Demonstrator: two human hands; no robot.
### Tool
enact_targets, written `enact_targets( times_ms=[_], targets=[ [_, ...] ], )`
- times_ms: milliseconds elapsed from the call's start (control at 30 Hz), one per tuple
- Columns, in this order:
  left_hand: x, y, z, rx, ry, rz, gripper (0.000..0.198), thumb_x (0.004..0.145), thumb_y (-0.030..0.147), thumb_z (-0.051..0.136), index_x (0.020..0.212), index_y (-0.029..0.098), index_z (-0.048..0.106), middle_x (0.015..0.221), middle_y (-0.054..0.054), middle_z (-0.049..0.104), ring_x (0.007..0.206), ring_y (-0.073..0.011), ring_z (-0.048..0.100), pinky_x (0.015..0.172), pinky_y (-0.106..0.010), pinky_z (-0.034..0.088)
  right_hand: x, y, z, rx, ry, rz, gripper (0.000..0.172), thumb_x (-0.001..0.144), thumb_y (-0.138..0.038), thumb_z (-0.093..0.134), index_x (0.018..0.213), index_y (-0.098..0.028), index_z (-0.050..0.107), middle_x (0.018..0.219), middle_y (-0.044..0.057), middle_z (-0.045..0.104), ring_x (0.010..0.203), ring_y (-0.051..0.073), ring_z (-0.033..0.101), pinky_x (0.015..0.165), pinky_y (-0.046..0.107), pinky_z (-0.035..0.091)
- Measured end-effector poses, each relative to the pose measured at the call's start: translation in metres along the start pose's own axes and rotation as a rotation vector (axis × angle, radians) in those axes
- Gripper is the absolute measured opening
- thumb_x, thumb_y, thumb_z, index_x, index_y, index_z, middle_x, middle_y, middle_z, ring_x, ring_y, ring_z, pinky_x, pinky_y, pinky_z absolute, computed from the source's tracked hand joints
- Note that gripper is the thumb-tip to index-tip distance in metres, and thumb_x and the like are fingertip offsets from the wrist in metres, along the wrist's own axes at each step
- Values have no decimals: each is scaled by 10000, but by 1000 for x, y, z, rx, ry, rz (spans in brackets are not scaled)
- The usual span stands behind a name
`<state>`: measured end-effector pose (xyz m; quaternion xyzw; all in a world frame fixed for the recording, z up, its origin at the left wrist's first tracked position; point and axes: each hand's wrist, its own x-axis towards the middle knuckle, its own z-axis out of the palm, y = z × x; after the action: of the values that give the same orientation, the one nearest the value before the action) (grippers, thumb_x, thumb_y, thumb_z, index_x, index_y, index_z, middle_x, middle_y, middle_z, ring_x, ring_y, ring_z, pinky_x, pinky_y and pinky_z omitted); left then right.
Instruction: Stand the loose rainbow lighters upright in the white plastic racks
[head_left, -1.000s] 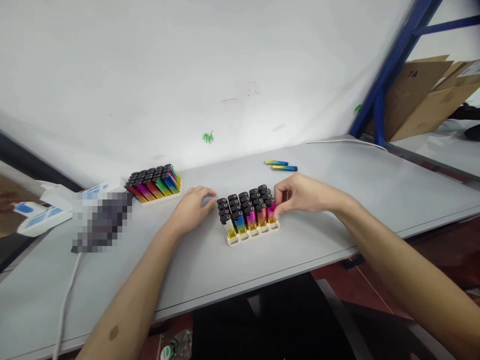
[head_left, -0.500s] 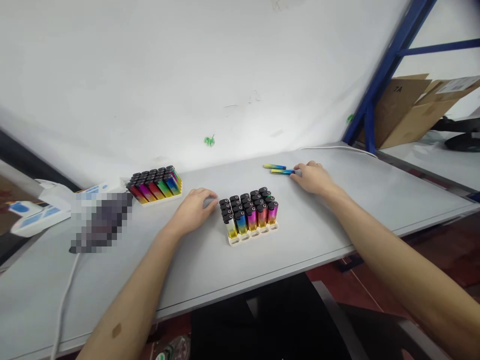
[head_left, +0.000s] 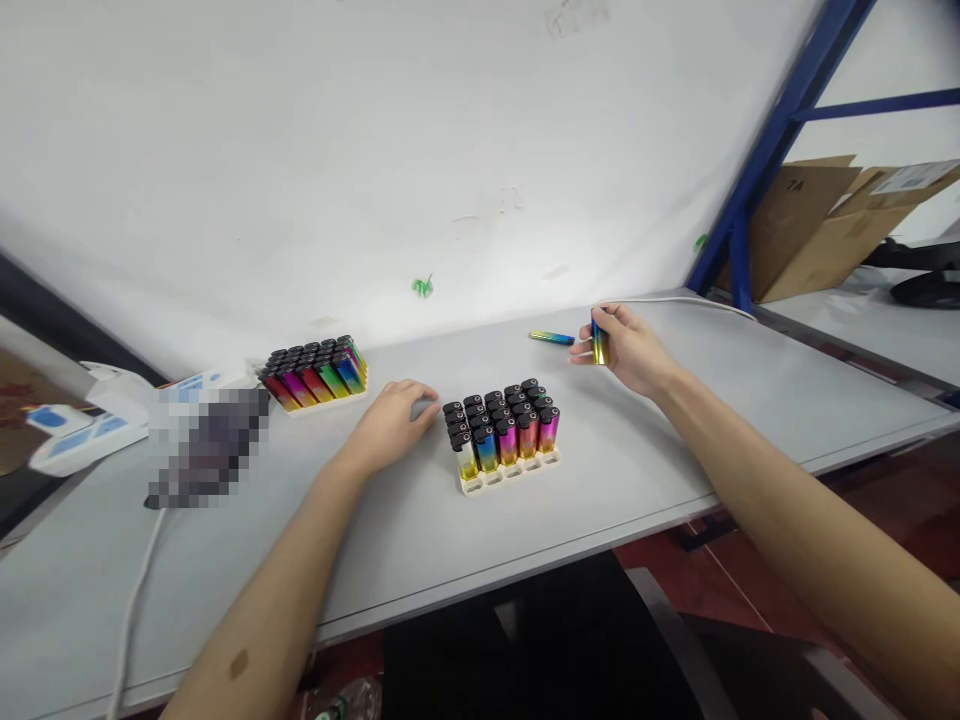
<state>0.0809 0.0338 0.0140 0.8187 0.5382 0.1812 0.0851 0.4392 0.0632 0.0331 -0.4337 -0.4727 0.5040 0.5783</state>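
My right hand [head_left: 636,350] is raised a little above the table and pinches a shiny blue-and-gold lighter [head_left: 600,340], held upright. Just left of it another lighter [head_left: 551,338], yellow to blue, lies on the table. My left hand [head_left: 391,428] rests on the tabletop holding nothing, thumb apart from the fingers, beside the near group of lighters. Those lighters [head_left: 508,440], in several colours with black tops, stand in rows in a white holder [head_left: 513,478]. The holder's front row shows bare slots.
A second white holder [head_left: 330,405] full of lighters stands at the back left. A blurred dark object [head_left: 214,445] and white power strips [head_left: 94,430] with a cable lie on the left. Blue rack posts [head_left: 739,230] and cardboard boxes [head_left: 825,225] are at the right.
My right hand has lifted one of the two lighters off the table and turned it upright. The other lighter stays lying there. My left hand keeps its place.
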Motion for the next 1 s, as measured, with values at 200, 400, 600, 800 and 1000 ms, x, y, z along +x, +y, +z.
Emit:
enact_targets(
  times_ms=[200, 400, 600, 800, 1000],
  targets=[
    [0, -1, 0, 0, -8, -7, 349, 929, 387, 456, 1138, 198, 661, 1235, -96, 682, 1226, -288, 544, 1078, -455, 437, -7, 3, 16, 51, -58, 107, 319, 928, -577, 572, 955, -266, 502, 629, -74, 451, 425, 71, 291, 393, 182, 180],
    [1, -1, 0, 2, -6, -14, 350, 927, 392, 456, 1130, 198, 664, 1220, -93, 685, 1211, -285, 553, 1070, -450, 441, -12, 11, 27, -88, -27, 264, 488, 968, -590, 408, 677, -204, 469, 509, -77, 284, 392, 61, 174, 374, 207, 132],
    [1, -3, 1, 14, 3, -8, 341, 923, 389, 457, 1122, 205, 664, 1217, -85, 692, 1214, -282, 557, 1068, -440, 443, -14, 9, 30, -50, -35, 224, 348, 920, -401, 374, 621, -224, 391, 479, -80, 229, 395, 74, 120, 369, 212, 99],
    [2, -2, 1, 18, 2, -10, 340, 926, 399, 456, 1119, 209, 662, 1206, -80, 696, 1203, -279, 563, 1055, -435, 452, -14, 7, 29, -34, -63, 222, 286, 882, -365, 389, 629, -229, 374, 478, -83, 225, 398, 74, 107, 368, 208, 93],
    [2, -3, 1, 25, 0, -9, 348, 926, 398, 448, 1122, 209, 663, 1212, -83, 693, 1206, -279, 566, 1060, -434, 450, -17, 7, 31, -8, -35, 248, 380, 947, -456, 366, 644, -228, 378, 485, -87, 221, 403, 75, 112, 371, 211, 91]
  ],
)
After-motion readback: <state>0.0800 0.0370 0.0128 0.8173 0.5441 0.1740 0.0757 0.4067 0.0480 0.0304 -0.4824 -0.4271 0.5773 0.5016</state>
